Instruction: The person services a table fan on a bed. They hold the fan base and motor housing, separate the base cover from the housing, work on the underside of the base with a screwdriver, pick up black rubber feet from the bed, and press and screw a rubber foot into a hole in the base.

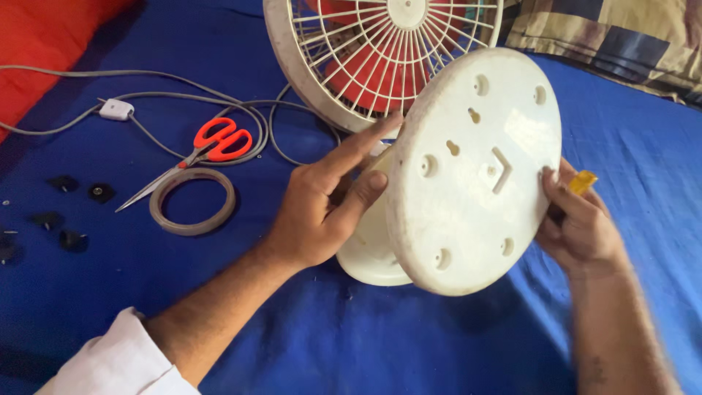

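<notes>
Now round fan base plate (475,175) tilted, between left hand (322,205), right hand (578,223)

Bed (365,344) covered with a blue sheet, bearing at its upper left an orange-red cushion (44,51) and at its upper right a patchwork quilt (621,44) in tan, brown and dark blue. Lying on the sheet at left: a grey power cord (146,95) in loose loops with a white inline switch (116,110), orange-handled scissors (197,153) resting across the cord, a ring of tape (192,201) just below the scissors, and several small black feet (73,212) with a few loose screws scattered near the left edge. At centre, a white table fan (380,58) with red blades lies on the sheet, its round base (475,168) tilted up off the fabric.
</notes>
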Demonstrator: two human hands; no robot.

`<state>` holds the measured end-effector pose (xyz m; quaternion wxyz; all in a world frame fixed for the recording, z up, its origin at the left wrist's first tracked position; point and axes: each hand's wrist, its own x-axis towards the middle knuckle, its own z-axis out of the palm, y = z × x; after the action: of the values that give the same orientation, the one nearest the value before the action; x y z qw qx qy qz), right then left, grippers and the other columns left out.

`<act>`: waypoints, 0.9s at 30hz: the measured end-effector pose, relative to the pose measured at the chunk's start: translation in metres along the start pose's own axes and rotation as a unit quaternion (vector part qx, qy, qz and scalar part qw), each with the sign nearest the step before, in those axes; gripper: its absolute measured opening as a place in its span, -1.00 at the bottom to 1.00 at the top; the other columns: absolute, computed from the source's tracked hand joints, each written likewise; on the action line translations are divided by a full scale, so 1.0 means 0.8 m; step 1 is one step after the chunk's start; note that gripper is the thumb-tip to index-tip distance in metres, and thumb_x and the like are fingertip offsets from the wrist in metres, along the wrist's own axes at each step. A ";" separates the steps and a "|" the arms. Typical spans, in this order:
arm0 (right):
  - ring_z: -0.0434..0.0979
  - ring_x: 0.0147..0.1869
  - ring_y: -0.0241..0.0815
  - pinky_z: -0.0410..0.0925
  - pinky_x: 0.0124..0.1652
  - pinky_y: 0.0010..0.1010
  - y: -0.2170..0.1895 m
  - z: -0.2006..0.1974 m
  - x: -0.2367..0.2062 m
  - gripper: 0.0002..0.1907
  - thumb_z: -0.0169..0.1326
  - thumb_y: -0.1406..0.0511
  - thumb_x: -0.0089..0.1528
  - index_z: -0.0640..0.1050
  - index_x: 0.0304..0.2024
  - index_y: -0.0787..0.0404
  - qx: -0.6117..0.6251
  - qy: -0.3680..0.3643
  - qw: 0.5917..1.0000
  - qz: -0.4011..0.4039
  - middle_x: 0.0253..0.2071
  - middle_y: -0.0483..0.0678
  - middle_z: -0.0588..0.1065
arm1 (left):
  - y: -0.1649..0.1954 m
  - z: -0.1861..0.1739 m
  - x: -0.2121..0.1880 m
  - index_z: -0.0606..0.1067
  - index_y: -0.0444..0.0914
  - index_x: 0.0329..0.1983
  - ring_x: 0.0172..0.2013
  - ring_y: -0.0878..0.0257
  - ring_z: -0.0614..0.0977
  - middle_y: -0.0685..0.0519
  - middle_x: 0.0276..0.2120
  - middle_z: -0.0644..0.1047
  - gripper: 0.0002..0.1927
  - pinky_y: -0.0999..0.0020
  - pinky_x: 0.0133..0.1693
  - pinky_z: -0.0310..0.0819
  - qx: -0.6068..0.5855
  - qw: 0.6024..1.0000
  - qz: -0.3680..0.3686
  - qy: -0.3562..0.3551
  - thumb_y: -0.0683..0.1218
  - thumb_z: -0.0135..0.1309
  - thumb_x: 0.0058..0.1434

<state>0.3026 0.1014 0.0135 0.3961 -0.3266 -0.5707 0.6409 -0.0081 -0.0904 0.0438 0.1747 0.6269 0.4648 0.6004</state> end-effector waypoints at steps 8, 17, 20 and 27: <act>0.45 -0.42 -0.31 0.36 -0.35 -0.34 -0.036 -0.009 -0.011 -0.66 0.32 0.15 0.15 0.70 -0.21 0.30 -0.491 -0.024 0.864 0.113 -0.50 -0.10 0.61 | -0.011 0.000 -0.001 0.43 -0.16 0.38 0.04 0.19 0.67 -0.02 0.23 0.60 -0.60 0.33 0.08 0.62 0.031 0.997 0.065 -0.017 -0.14 0.01 0.48; 0.41 -0.44 -0.22 0.29 -0.39 -0.29 -0.036 0.000 -0.015 -0.69 0.24 0.18 0.21 0.68 -0.24 0.36 -0.426 -0.086 0.896 0.096 -0.53 0.02 0.54 | -0.001 -0.008 -0.004 0.52 -0.29 0.21 0.16 0.08 0.71 -0.11 0.13 0.62 -0.65 0.25 0.18 0.64 0.067 0.987 0.145 -0.023 0.00 -0.02 0.51; 0.19 -0.48 -0.16 0.12 -0.47 -0.24 -0.027 -0.014 -0.012 -0.67 0.26 0.20 0.30 0.69 -0.18 0.42 -0.428 -0.085 0.891 0.124 -0.55 0.10 0.41 | 0.005 -0.009 -0.005 0.50 -0.33 0.22 0.16 0.05 0.69 -0.17 0.10 0.60 -0.56 0.22 0.21 0.63 0.088 0.983 0.160 -0.023 0.07 0.08 0.46; 0.30 -0.45 -0.42 0.17 -0.45 -0.51 -0.034 -0.013 -0.016 -0.63 0.26 0.19 0.29 0.66 -0.05 0.40 -0.441 -0.032 0.897 -0.019 -0.45 -0.07 0.45 | 0.011 -0.003 -0.006 0.49 -0.32 0.26 0.11 0.03 0.72 -0.19 0.12 0.61 -0.50 0.25 0.11 0.66 0.139 0.980 0.143 -0.021 0.09 0.14 0.40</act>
<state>0.3216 0.0961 0.0388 0.2053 -0.4360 -0.8132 0.3264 -0.0061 -0.0992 0.0481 0.0078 0.7177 0.4457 0.5350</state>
